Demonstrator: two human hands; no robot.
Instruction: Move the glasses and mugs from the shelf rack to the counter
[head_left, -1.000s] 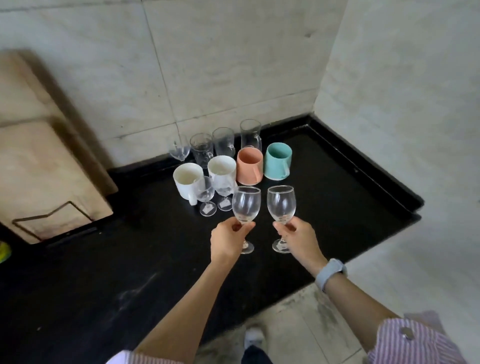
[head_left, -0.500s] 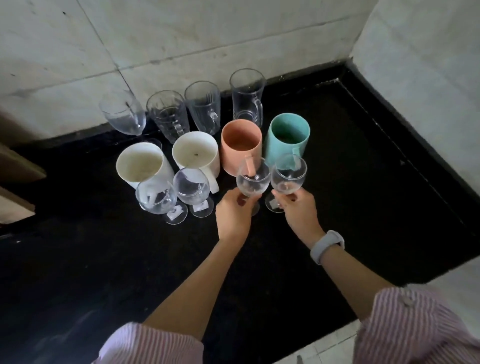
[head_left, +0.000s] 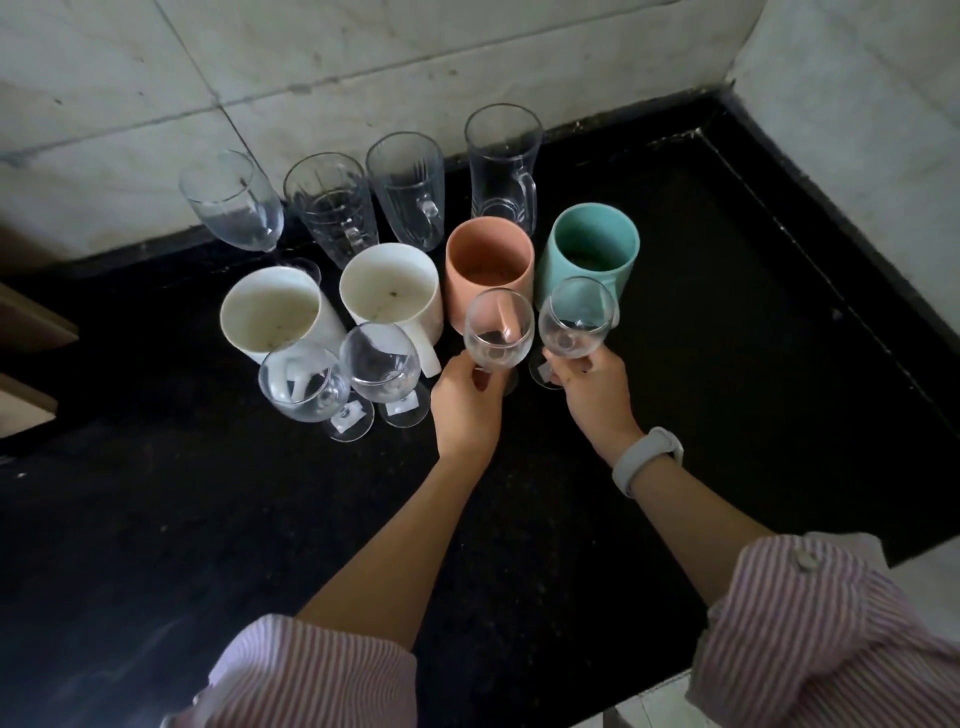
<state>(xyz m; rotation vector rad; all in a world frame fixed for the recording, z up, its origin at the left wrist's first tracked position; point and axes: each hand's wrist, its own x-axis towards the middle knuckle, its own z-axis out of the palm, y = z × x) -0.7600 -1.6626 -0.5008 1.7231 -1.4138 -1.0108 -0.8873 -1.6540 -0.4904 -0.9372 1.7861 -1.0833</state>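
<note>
The left hand (head_left: 465, 402) curls its fingers round the stem of a wine glass (head_left: 497, 330), the thumb (head_left: 480, 376) lying against the stem just under the bowl. The right hand (head_left: 592, 395) grips the stem of a second wine glass (head_left: 576, 318) the same way, beside the first. Both glasses stand upright over the black counter (head_left: 727, 312); whether their feet touch it cannot be told, since the fingers hide them.

Just beyond the left fingers stands a pink mug (head_left: 488, 260), and beyond the right fingers a teal mug (head_left: 592, 244). To the left of the left hand two more wine glasses (head_left: 382, 361) stand on the counter, with two white mugs (head_left: 389, 291) behind them. Further off, against the wall, four clear glasses (head_left: 405, 182) form a row. A pale wristband (head_left: 647, 457) sits on the right wrist.
</note>
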